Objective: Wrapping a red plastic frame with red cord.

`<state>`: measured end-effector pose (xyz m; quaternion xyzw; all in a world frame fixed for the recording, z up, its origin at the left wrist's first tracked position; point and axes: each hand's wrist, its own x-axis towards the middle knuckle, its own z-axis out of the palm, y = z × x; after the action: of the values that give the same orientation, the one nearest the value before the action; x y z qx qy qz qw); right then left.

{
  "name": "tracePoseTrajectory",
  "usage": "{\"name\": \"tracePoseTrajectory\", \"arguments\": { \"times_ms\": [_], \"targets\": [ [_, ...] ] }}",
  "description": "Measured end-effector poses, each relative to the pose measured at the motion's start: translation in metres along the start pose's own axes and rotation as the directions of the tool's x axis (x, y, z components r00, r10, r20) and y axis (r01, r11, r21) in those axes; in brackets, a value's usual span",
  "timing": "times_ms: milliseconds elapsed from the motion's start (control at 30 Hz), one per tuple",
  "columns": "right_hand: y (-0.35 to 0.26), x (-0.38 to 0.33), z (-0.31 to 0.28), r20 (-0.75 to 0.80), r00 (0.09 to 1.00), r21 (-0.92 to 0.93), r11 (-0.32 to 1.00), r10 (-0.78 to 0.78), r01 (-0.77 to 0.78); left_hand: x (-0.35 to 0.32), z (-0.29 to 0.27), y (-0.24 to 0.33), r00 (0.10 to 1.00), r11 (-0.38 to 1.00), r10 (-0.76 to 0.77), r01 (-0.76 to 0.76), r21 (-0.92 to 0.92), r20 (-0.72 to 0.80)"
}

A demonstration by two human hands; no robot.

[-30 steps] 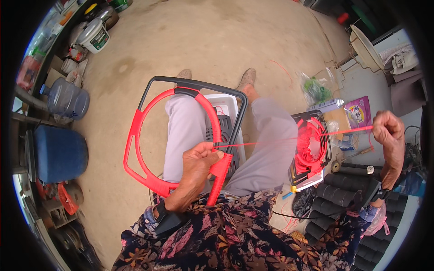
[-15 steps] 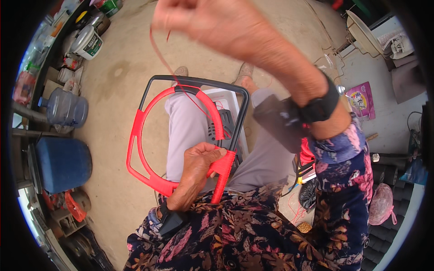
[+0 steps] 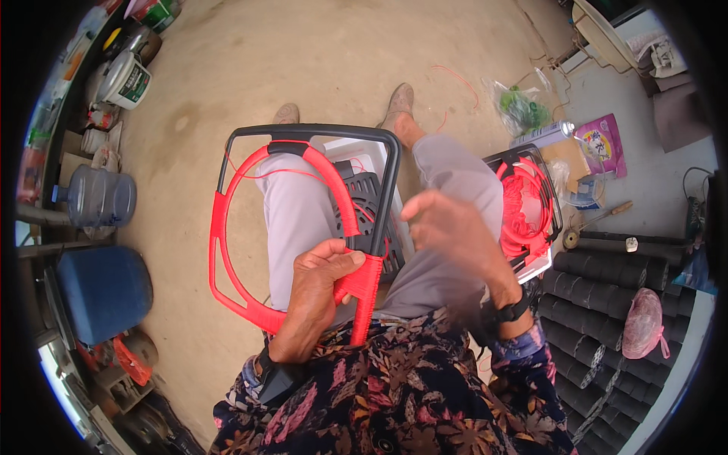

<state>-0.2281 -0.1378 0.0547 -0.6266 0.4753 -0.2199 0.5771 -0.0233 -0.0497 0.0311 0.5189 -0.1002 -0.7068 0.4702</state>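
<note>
A black frame [image 3: 393,171] with a curved ring inside stands over my lap, and red cord [image 3: 217,235] is wound tightly round much of the frame and ring. My left hand [image 3: 318,280] grips its lower right corner, thumb pressed on the red wrapping. Black shows bare along the top bar and upper right side. To the right of the frame, above my thigh, is my right hand [image 3: 459,235], smeared by motion; whether cord is in its fingers cannot be made out. Behind the frame, between my legs, a black slotted plastic piece [image 3: 369,199] lies in a white container.
At my right stands a similar red-and-black piece with bundled red cord [image 3: 516,201]. Beyond it lie a spray can [image 3: 542,133], a purple packet [image 3: 603,148] and black rolls [image 3: 580,311]. A blue container [image 3: 106,284] and a water bottle [image 3: 102,196] line the left.
My right hand has come down from high above the frame to beside my right thigh. The strand that trailed from it now hangs slack near the frame. My left hand keeps its hold.
</note>
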Motion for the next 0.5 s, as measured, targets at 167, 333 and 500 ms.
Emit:
{"name": "tracePoseTrajectory", "arguments": {
  "times_ms": [167,333,500],
  "targets": [
    [0.022,-0.02,0.045,0.197,0.98,0.533,0.835,0.033,-0.135,0.001,0.003,0.002,1.0,1.0,0.003,-0.003,0.016,0.02],
    [0.025,-0.027,0.036,0.127,0.991,0.286,0.958,-0.041,0.003,0.001,-0.002,0.002,1.0,1.0,0.014,-0.014,-0.006,0.018],
    [0.019,-0.036,0.033,0.155,0.987,0.192,0.981,-0.035,0.004,0.001,-0.006,-0.001,0.999,1.0,0.02,-0.02,-0.022,0.034]
  ]
}}
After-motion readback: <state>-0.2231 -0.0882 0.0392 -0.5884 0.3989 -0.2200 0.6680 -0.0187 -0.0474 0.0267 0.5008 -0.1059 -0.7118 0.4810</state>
